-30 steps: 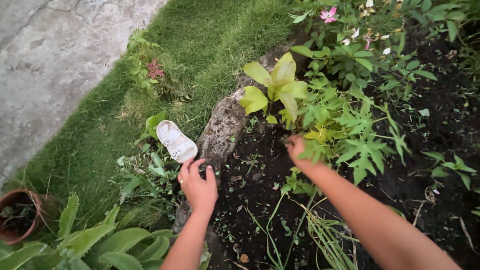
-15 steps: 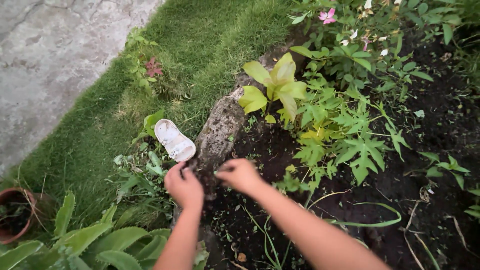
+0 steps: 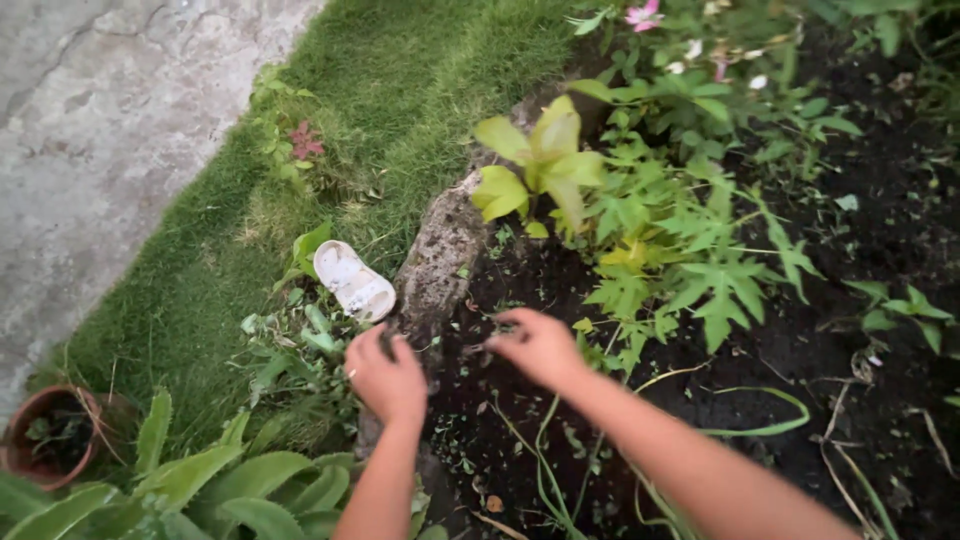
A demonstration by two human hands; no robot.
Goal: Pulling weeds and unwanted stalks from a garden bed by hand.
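My left hand (image 3: 388, 377) rests on the near end of a long grey stone (image 3: 440, 255) that edges the bed, with its fingers curled in. My right hand (image 3: 540, 346) hovers just right of it over the dark soil (image 3: 520, 290). Its fingertips are pinched together and point left, toward the stone. The frame is blurred, and I cannot tell whether anything is between those fingertips. Small weed seedlings (image 3: 455, 435) dot the soil below both hands. A yellow-green leafy plant (image 3: 540, 165) stands beyond the right hand.
A small white sandal (image 3: 353, 281) lies on the grass (image 3: 400, 80) left of the stone. A terracotta pot (image 3: 40, 440) sits at the lower left beside broad-leaved plants (image 3: 200, 480). Green lobed-leaf plants (image 3: 720, 280) and pink flowers (image 3: 640, 15) fill the bed at the right. Concrete paving (image 3: 90, 120) is at the upper left.
My right hand drew back from the leafy plants to the soil beside my left hand. My left hand's spread fingers curled in. The view shifted slightly.
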